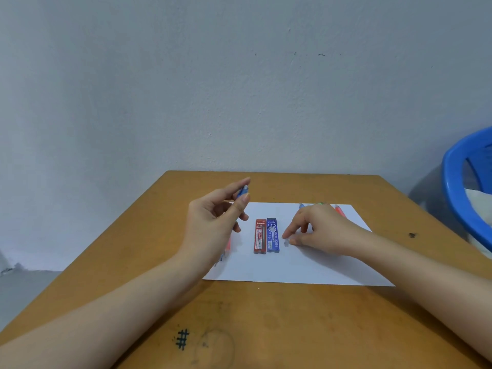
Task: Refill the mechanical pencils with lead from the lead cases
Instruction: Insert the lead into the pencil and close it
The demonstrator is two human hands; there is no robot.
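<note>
We see the left grip (213, 219) raised above the table (165, 262), thumb and curled fingers closed round a blue mechanical pencil (242, 191). The pencil's upper end sticks out between thumb tip and forefinger and points away from us toward the wall (186, 89). The right grip (319, 230) rests low on a white sheet of paper (292, 270), its thumb and forefinger pinched on a small clear piece (286, 242), perhaps a pencil cap, which touches the sheet.

Between the two grips lie the containers: a red lead case (260, 237) marked 2B and a blue lead case (273, 235) marked 0.5 pencil lead. They lie flat on the paper, side by side and touching, with their long sides running away from us. We cannot tell what lead either one holds.

Beyond the right grip, the ends of three more pencils show on the far edge of the paper: a blue tip (301, 206), a green one (321, 203) and an orange-red barrel (340, 211). Under the left wrist, a pink-red pencil (228, 243) and a bluish pencil (221, 258) lie at the sheet's left edge, mostly hidden.

The paper sits on the far half of the wooden table, which carries an inked hash mark (182, 339) near us. At the right edge stands a blue plastic tub (458, 187) with something white inside.
</note>
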